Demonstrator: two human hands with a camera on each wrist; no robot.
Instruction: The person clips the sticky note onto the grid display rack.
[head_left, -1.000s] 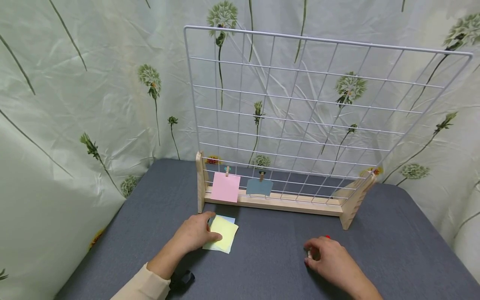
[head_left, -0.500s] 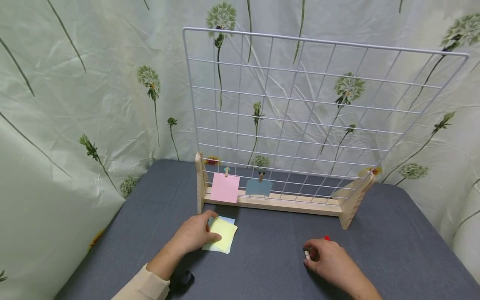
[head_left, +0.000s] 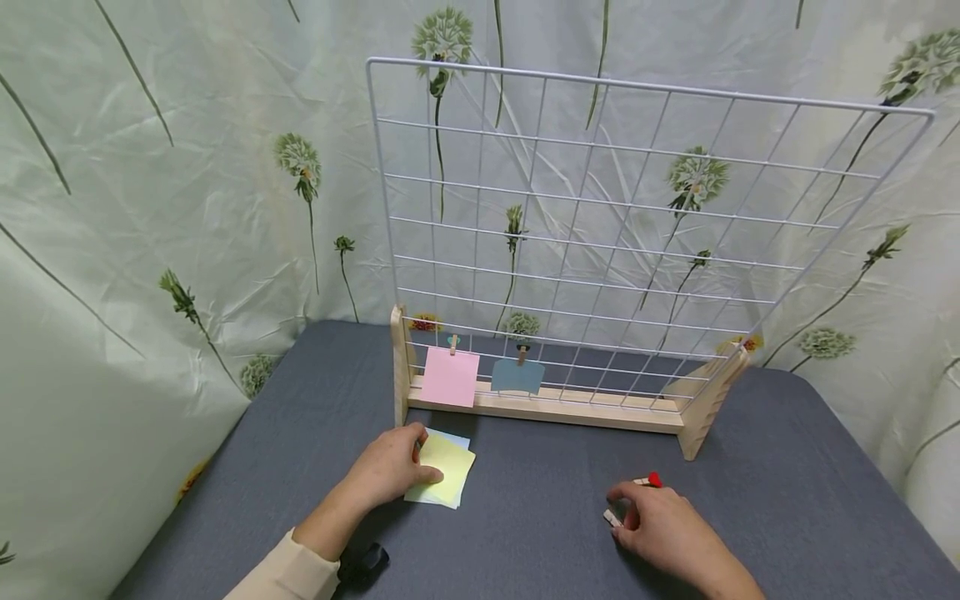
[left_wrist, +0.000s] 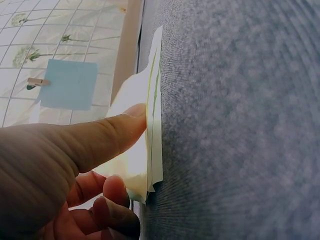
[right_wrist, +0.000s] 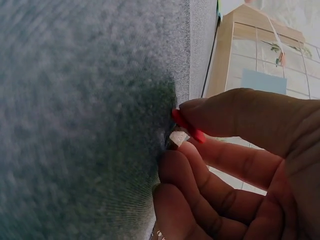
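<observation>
My left hand is at a small stack of paper notes on the table, its thumb on the top yellow note and its fingers curled at the left edge. In the left wrist view the yellow note bows up between thumb and fingers, over paler sheets. My right hand pinches a small wooden clothespin low over the table. By the thumb tip in the right wrist view shows its red piece. A second clothespin with a red ornament lies just beyond this hand.
A white wire grid stands behind in a wooden base. A pink note and a blue-grey note hang clipped on its lower left. A black object is by the left wrist. Flowered cloth hangs behind.
The clothespin in my right fingers has turned and shows more of its wood. My right hand has shifted slightly, uncovering more of the second clothespin. The left hand has barely moved.
</observation>
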